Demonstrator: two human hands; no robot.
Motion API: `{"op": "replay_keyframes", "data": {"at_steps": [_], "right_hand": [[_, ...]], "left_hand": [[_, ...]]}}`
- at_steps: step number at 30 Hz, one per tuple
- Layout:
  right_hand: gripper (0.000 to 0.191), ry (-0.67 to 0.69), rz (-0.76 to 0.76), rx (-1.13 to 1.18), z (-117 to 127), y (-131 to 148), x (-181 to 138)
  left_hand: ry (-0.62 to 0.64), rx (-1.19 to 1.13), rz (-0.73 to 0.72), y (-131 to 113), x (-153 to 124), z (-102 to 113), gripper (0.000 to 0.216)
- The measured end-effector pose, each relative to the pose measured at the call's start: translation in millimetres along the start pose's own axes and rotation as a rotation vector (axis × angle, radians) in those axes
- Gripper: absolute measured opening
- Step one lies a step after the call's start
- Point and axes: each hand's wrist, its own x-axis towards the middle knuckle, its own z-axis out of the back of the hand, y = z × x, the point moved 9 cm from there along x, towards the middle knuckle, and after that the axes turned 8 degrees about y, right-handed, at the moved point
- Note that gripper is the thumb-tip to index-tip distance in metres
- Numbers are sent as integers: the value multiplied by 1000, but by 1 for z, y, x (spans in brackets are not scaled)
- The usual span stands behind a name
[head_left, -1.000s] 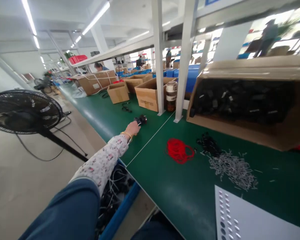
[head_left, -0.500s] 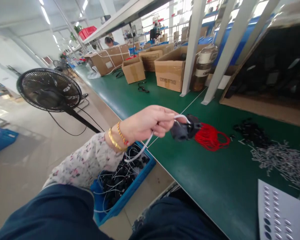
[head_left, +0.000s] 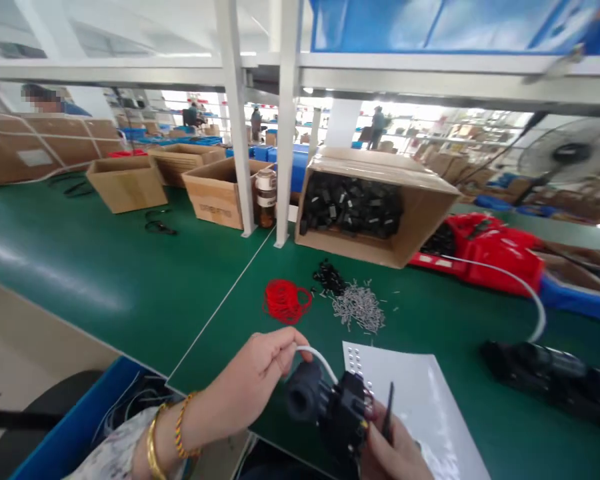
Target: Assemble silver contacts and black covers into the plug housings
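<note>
My left hand [head_left: 253, 377] is closed, pinching a white cable [head_left: 319, 359] that runs into a black plastic connector part [head_left: 330, 410] held low over the green bench. My right hand [head_left: 390, 450] comes in from the bottom edge, fingers wrapped on the underside of that same black part; a thin black tool or strip [head_left: 389, 420] stands up beside its fingers. Under the part lies a white sheet with rows of small metal dots [head_left: 420, 400].
A bunch of red rubber bands [head_left: 285, 300], a heap of small metal pins [head_left: 360, 308] and black bits lie ahead. Behind stand a tipped carton of black parts [head_left: 375, 207], white posts [head_left: 287, 127], more cartons, a red bin [head_left: 485, 250]. A black tool [head_left: 550, 380] lies right; a blue crate [head_left: 80, 427] lower left.
My left hand brought the black part with its white cable back from far left to in front of me, and my right hand has taken hold of it. The view swung right.
</note>
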Motion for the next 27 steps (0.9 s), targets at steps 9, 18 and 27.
{"op": "replay_keyframes", "data": {"at_steps": [9, 18, 27], "right_hand": [[52, -18, -57, 304, 14, -19, 1], [53, -145, -45, 37, 22, -1, 6], [44, -181, 124, -546, 28, 25, 10]], "left_hand": [[0, -470, 218, 47, 24, -31, 34], [-60, 772, -222, 30, 15, -19, 78], [-333, 459, -221, 99, 4, -64, 79]]}}
